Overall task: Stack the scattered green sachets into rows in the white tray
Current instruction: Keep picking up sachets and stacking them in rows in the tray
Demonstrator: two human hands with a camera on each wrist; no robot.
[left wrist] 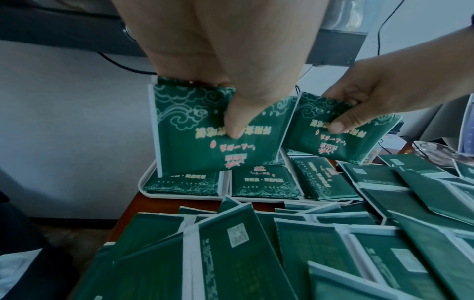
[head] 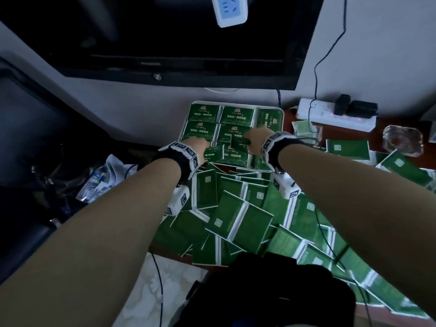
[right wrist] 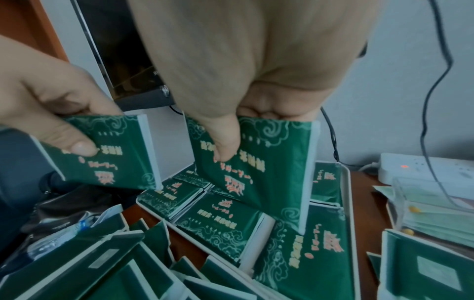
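Note:
The white tray (head: 271, 108) stands at the far end of the table and holds rows of stacked green sachets (head: 204, 114), print side up. My left hand (left wrist: 231, 121) pinches one green sachet (left wrist: 184, 142) upright over the tray's left side (left wrist: 143, 188). Beside it my right hand (right wrist: 228, 146) pinches another sachet (right wrist: 277, 182) upright over the tray's middle, its lower edge touching the stacks. Both hands (head: 199, 143) (head: 254, 140) hover over the tray's near half. Several loose sachets (head: 238, 220) lie scattered, mostly back side up, across the table in front of the tray.
A dark screen (head: 165, 43) hangs right behind the tray. A white power strip (head: 330, 114) with plugs and cables lies at the right rear, with a wrapped brown item (head: 403, 140) beyond. A crumpled bag with a bottle (head: 103, 178) sits off the table's left edge.

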